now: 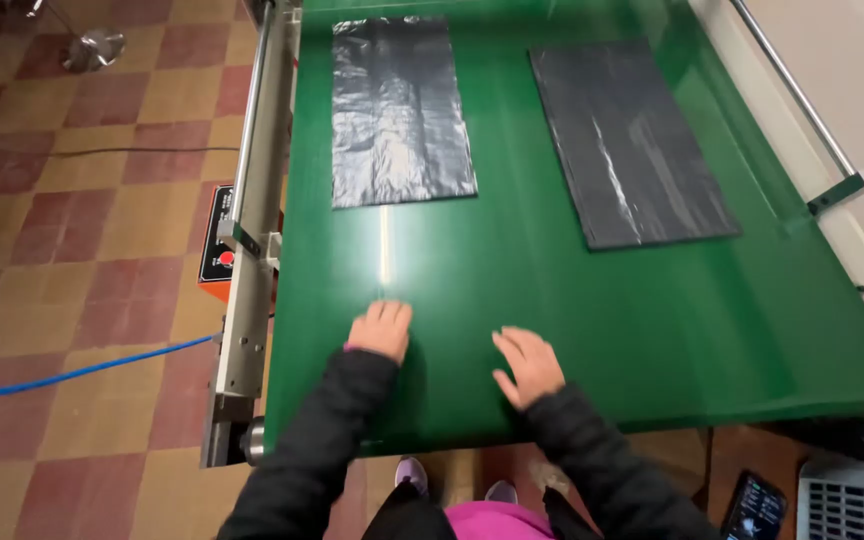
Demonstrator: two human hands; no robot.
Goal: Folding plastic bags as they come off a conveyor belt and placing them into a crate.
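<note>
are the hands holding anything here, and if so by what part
Nothing is held. The left hand and right hand lie open, palms down, on the bare green belt, apart from the two black plastic bags farther up.

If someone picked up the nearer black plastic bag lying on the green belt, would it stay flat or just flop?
The left bag would probably flop: it looks like thin, crinkled film lying flat on the belt. It is likely very light for its size. Its glossy surface suggests it could slide easily if pushed, perhaps bunching up. Both hands rest apart from it.

Two black bags (401,110) (632,142); perhaps phone screen (752,506) bottom-right.
</note>
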